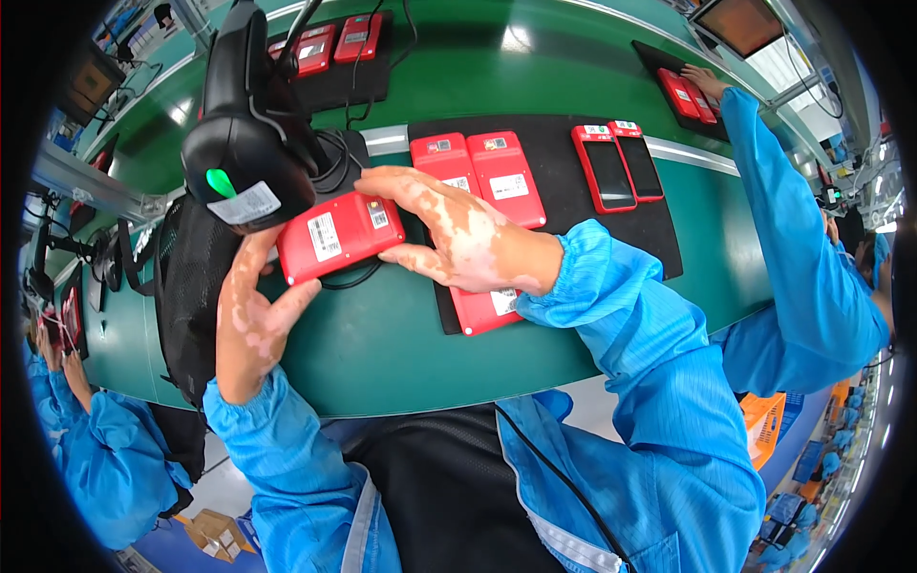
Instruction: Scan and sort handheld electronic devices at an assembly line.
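Between my two hands I hold a red handheld device (355,235) with its labelled back facing up. My left hand (250,320) grips its left end, with the thumb along the near edge. At its right end, my right hand (468,229) has fingers over the far edge and the thumb at the near corner. Just beyond the device stands a black barcode scanner (250,162), its green light lit, tilted down toward it. Two red devices lie back-up on a black mat (573,248) beyond my right hand; a third (482,313) is partly hidden beneath that hand.
Two red devices with dark screens (607,172) lie on the mat's right side. Black cables (336,158) coil by the scanner, and a black mesh bag (186,286) hangs left. A co-worker's blue sleeve (788,220) reaches in at right; another person (115,449) works at left.
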A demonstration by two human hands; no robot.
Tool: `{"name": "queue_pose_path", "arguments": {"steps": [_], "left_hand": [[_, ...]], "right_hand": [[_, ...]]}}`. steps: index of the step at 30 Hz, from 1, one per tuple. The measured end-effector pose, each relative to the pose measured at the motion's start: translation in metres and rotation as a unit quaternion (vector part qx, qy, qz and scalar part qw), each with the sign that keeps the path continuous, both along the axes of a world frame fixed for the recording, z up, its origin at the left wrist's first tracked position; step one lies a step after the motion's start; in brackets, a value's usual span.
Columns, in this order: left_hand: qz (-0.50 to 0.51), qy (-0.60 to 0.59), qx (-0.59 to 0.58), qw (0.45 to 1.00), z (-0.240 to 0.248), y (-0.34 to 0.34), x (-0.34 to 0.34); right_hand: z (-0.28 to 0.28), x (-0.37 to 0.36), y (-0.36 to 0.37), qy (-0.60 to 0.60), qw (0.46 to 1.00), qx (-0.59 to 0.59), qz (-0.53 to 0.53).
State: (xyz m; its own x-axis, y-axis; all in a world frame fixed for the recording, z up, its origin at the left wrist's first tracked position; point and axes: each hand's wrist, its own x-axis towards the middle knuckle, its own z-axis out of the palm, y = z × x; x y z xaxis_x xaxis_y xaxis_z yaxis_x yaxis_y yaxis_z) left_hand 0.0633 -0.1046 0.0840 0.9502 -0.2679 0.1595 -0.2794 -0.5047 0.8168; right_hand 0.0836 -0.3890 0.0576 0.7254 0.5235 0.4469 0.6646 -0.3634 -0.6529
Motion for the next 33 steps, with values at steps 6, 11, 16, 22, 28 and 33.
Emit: {"name": "queue_pose_path", "arguments": {"steps": [6,11,16,22,28,33], "left_hand": [[-0.027,0.117,-0.094,0.988,-0.006,-0.016,-0.023],[-0.022,0.12,-0.092,0.988,-0.017,-0.069,-0.043],[-0.061,-0.017,-0.008,0.998,-0.031,-0.072,-0.049],[-0.068,-0.039,0.013,0.997,-0.033,-0.073,-0.049],[-0.067,-0.064,0.03,0.995,-0.036,-0.074,-0.05],[-0.056,-0.068,0.02,0.996,-0.039,-0.073,-0.05]], "right_hand": [[0.01,-0.006,-0.009,0.292,0.924,0.244,-0.022],[0.013,-0.012,-0.006,0.339,0.91,0.232,-0.052],[0.021,-0.01,-0.008,0.33,0.925,0.183,-0.051],[0.017,-0.007,-0.014,0.335,0.922,0.19,-0.035],[0.013,-0.006,-0.014,0.305,0.937,0.166,-0.044],[0.015,-0.006,-0.015,0.311,0.935,0.167,-0.036]]}}
